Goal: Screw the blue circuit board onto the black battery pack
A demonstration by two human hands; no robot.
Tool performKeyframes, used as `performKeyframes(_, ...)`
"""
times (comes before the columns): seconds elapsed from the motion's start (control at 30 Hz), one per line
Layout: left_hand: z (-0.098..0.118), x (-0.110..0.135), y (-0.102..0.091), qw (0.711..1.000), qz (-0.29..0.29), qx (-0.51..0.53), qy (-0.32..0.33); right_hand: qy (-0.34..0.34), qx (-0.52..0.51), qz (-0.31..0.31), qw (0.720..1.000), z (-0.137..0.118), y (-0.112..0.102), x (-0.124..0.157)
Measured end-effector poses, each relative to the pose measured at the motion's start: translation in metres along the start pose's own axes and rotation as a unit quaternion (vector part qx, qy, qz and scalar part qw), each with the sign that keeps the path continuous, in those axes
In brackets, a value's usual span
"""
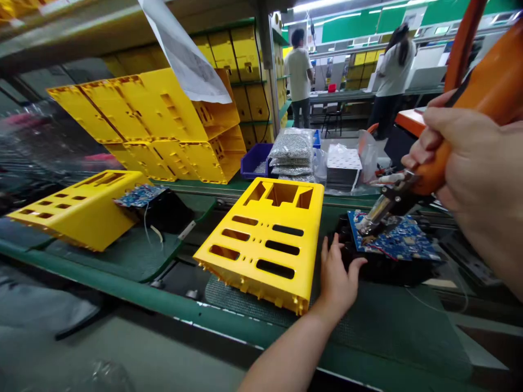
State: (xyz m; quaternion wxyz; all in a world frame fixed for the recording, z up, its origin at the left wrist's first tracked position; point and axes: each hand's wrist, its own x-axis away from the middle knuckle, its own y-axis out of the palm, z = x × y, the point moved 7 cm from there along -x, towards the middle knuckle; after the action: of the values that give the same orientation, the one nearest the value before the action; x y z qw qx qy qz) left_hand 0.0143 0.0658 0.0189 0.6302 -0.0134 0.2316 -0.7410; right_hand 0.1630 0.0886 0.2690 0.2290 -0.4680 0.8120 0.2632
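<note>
We have the right hand (478, 169) wrapped fully round an orange electric screwdriver (486, 92), its metal nose (378, 212) down on one blue printed circuit board (394, 237), which sits on a black support (388, 269) at the right of the green workbench (379, 337). The left hand (339, 275) is open, fingers spread, holding nothing, just beside that support; we cannot tell if the fingertips touch it. Two loose yellow perforated plastic housings lie on the bench: one (261, 245) beside the left hand, one (75, 209) further left. A second blue circuit board (141, 195) rests on a black block (165, 212) next to the far-left housing. Behind: a stack of yellow housings (143, 122), count unclear; one purple plastic bin (255, 160); clear bags of small silver parts (292, 147), at least three. Two co-workers (298, 76) (394, 71) stand well back, facing away.
</note>
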Motion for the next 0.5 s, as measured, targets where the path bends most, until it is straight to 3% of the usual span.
performKeyframes(0.33, 0.002, 0.0, -0.001, 1.0, 0.002, -0.012, -0.007, -0.047, 0.017, -0.051, 0.997, -0.008, 0.02, 0.015)
performKeyframes(0.5, -0.005, -0.001, -0.002, 0.999, -0.005, -0.029, -0.015, 0.03, -0.024, -0.006, 0.999, 0.001, 0.013, 0.003)
